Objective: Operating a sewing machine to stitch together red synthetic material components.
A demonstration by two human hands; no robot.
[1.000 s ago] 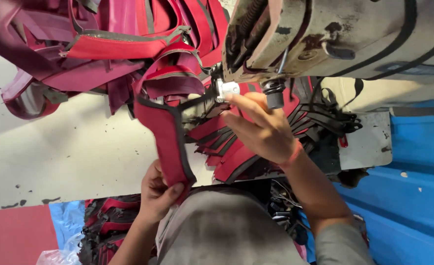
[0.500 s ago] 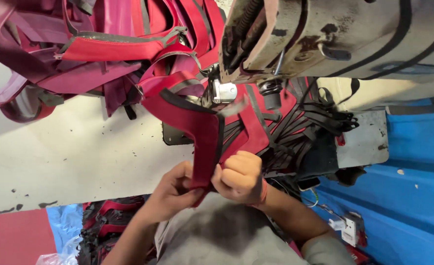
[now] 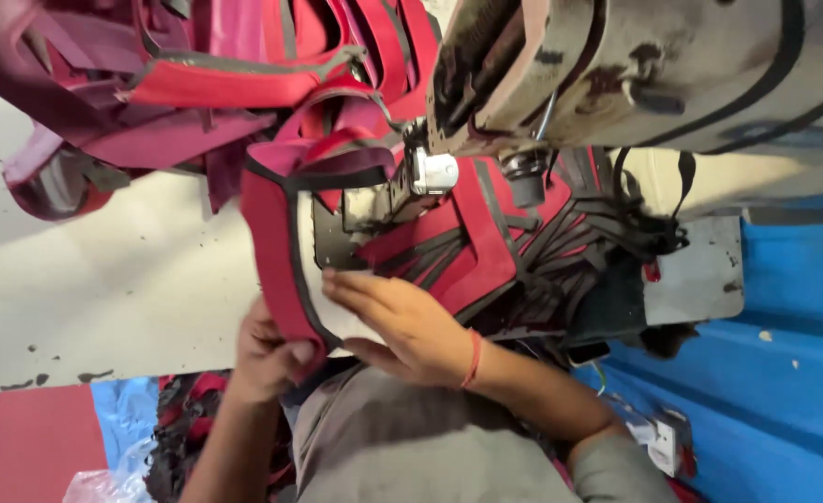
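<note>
Red padded strap, edged in black, curves at our 11 o'clock below the sewing machine, pinched by our left hand, our right hand resting open-fingered beside it.

Bright, even daylight fills the scene, with no glare. The pale surface is evenly lit and carries only a soft shadow under the heap of maroon fabric at the far left. The underside of the sewing machine is darker. The right hand and left hand are slightly smeared by motion. Edges of the red strap stay fairly crisp. The near corners look a little soft.
</note>
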